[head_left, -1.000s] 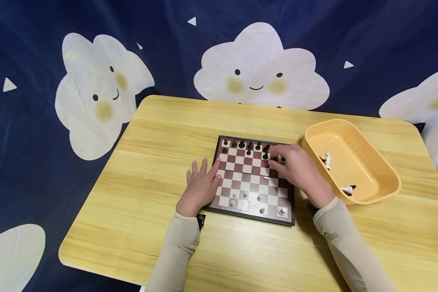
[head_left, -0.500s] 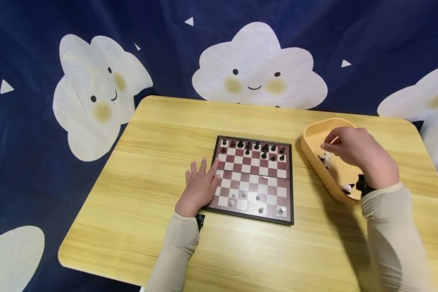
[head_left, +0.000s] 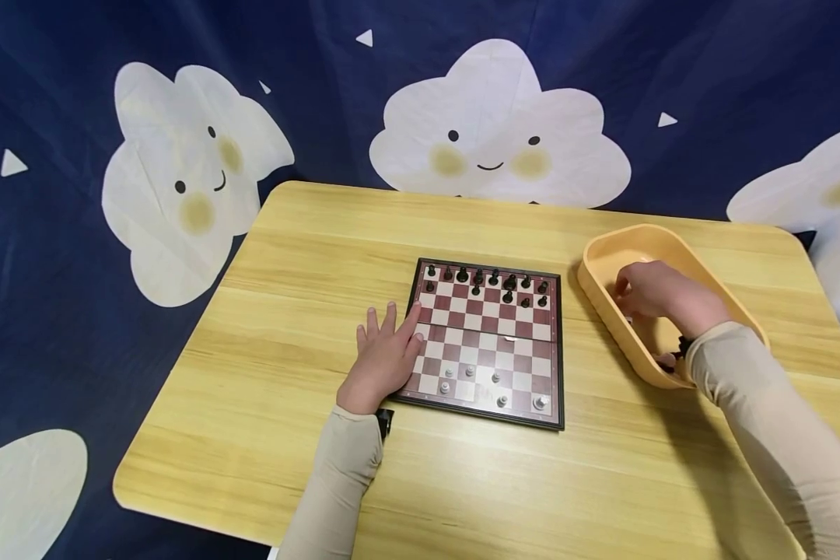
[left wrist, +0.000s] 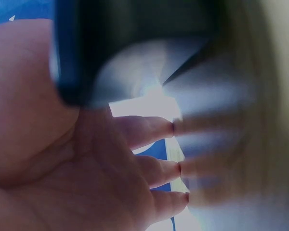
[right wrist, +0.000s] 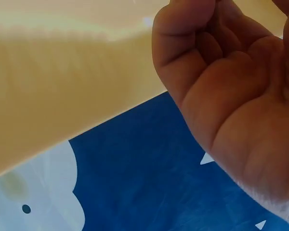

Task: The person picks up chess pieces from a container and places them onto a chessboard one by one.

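Note:
A folding chessboard (head_left: 477, 344) lies on the table with black chess pieces (head_left: 463, 274) along its far rows. Several small white chess pieces (head_left: 540, 403) stand near the front edge. My left hand (head_left: 381, 365) rests at the board's left edge, fingers spread and straight, index finger and thumb over the border. To the right, my right hand (head_left: 672, 295) reaches down inside an orange plastic tub (head_left: 612, 330), its fingers bent. The right wrist view shows curled fingers (right wrist: 180, 48) with their tips cut off; I cannot tell whether they pinch a piece. A chess piece (head_left: 667, 361) shows beneath that wrist.
The light wooden table (head_left: 273, 311) extends around board and tub. Behind it hangs a dark blue cloth (head_left: 322, 117) printed with smiling clouds. The tub's raised wall surrounds the right hand.
My right hand has left the far right of the board, crossed to the tub and lowered into it. Black pieces it covered now show. My left hand has stayed in place.

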A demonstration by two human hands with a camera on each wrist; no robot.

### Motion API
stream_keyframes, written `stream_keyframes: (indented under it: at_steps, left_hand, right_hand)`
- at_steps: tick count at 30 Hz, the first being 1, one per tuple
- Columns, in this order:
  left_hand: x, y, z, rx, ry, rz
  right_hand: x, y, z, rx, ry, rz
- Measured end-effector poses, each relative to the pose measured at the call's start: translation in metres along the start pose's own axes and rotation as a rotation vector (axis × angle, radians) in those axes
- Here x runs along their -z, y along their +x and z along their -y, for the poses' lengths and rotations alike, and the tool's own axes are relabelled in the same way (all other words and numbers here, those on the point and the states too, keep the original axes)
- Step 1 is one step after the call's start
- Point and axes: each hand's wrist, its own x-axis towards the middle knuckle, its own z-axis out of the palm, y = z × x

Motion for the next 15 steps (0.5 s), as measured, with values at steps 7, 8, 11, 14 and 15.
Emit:
stream_keyframes:
  at_steps: [7, 8, 11, 14, 15]
  left_hand:
    - [-0.0004, 0.0005, -0.0001, -0.001, -0.005, 0.004]
    - [-0.0005, 0.0006, 0.0000, 0.001, -0.005, 0.004]
    - [0.0001, 0.0003, -0.0001, 0.005, -0.005, 0.003]
    - [0.0010, -0.0002, -0.0007, 0.006, -0.005, 0.006]
    - [0.0013, -0.0003, -0.0009, 0.005, -0.006, 0.008]
  right_hand:
    - [-0.0030, -0.0028, -0.0008, 0.028, 0.023, -0.007]
    - [-0.0032, -0.0030, -0.0008, 0.033, 0.019, -0.010]
    - [-0.0027, -0.0036, -0.0003, 0.037, 0.022, 0.001]
    - [-0.0020, -0.0044, 0.0003, 0.029, 0.031, 0.019]
    - [-0.0020, -0.0044, 0.0004, 0.020, 0.038, 0.033]
